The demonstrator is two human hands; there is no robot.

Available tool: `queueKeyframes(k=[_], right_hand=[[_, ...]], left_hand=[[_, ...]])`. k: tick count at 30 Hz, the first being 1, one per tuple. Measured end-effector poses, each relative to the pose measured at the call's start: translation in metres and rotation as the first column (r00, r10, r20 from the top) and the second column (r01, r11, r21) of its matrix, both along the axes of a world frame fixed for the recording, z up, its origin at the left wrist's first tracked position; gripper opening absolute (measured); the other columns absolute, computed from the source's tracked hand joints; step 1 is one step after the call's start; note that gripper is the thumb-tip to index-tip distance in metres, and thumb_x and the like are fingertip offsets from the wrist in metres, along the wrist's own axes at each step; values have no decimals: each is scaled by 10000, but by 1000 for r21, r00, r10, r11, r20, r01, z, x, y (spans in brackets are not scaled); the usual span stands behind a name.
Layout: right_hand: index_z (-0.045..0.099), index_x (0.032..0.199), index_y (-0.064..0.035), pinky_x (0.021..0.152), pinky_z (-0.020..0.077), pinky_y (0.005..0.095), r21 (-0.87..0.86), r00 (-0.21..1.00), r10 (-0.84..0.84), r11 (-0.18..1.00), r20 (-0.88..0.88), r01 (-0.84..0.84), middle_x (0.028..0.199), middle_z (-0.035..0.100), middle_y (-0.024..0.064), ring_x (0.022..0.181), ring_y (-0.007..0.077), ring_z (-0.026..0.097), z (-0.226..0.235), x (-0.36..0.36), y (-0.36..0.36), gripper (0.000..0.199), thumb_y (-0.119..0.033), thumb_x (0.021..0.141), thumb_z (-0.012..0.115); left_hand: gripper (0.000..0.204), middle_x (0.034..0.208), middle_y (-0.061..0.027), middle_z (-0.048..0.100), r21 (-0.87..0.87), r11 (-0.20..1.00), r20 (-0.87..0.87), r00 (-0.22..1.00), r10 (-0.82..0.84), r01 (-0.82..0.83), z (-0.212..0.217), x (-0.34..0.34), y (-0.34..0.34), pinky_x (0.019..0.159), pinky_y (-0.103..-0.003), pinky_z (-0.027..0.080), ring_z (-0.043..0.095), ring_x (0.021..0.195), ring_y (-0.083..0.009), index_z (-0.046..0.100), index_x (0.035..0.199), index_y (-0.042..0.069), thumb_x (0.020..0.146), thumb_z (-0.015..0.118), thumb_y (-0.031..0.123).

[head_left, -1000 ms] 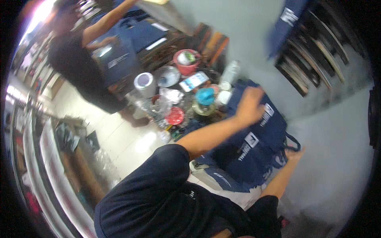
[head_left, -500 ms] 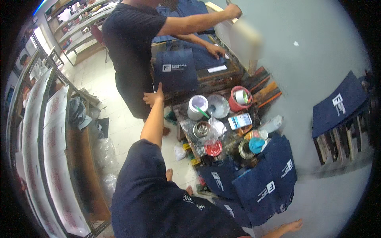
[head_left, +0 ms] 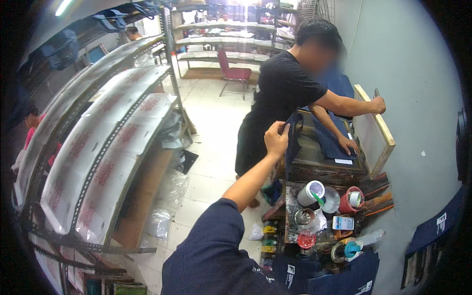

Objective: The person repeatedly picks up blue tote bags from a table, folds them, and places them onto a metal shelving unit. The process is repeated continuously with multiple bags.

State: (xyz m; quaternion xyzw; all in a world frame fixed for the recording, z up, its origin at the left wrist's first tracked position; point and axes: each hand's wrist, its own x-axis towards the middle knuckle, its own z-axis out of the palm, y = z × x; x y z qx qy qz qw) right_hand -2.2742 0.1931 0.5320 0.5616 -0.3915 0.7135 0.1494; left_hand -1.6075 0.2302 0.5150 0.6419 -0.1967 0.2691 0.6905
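Note:
My left hand (head_left: 276,139) reaches far out from my dark sleeve, fingers closed on the edge of a navy cloth piece (head_left: 294,140). The cloth hangs edge-on beside the worktable (head_left: 324,169), its print turned out of sight. My right hand is not in view. Across from me, a person in a black shirt (head_left: 280,81) steadies a tilted wooden-edged screen frame (head_left: 376,132) with one hand (head_left: 377,104). Their other hand (head_left: 348,145) rests on navy cloth (head_left: 327,137) on the table, near a white strip (head_left: 343,161).
A cluttered bench holds a white tub (head_left: 310,193), a red bucket (head_left: 351,199), a phone (head_left: 343,223) and a jar with a blue lid (head_left: 352,249). Printed navy cloths (head_left: 339,284) lie nearest me. Racks with white sheets (head_left: 110,182) stand left; a red chair (head_left: 233,73) is farther back.
My view has swung up and left. My left hand has drawn the printed navy cloth off the table's near side, lifting it edge-on. My right hand has left the view.

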Motion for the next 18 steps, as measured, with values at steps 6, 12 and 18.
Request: queueKeyframes(k=[6, 12, 18], right_hand=[[304, 1408, -110, 1024, 329, 496, 95, 642, 577, 776, -505, -623, 1308, 483, 172, 1149, 394, 472, -55, 64, -22, 817, -682, 827, 355], [420, 1304, -23, 1028, 292, 462, 531, 89, 994, 112, -69, -840, 1272, 440, 190, 1183, 363, 412, -10, 249, 84, 664, -263, 727, 647], [252, 1411, -49, 1049, 236, 456, 760, -424, 902, -220, -80, -612, 1373, 381, 195, 1274, 352, 342, -35, 378, 118, 909, -326, 664, 690]], left_hand=[[139, 677, -103, 665, 173, 924, 22, 937, -350, 341, 114, -45, 170, 496, -268, 439, 630, 585, -138, 652, 874, 19, 823, 658, 149], [178, 742, -112, 652, 748, 596, 19, 888, -459, 292, 158, -130, 286, 595, -277, 465, 577, 627, -131, 651, 936, 14, 808, 678, 134], [184, 730, -142, 629, 818, 458, -129, 886, -444, 349, 146, -159, 378, 590, -292, 442, 562, 644, -156, 629, 936, -13, 828, 664, 132]])
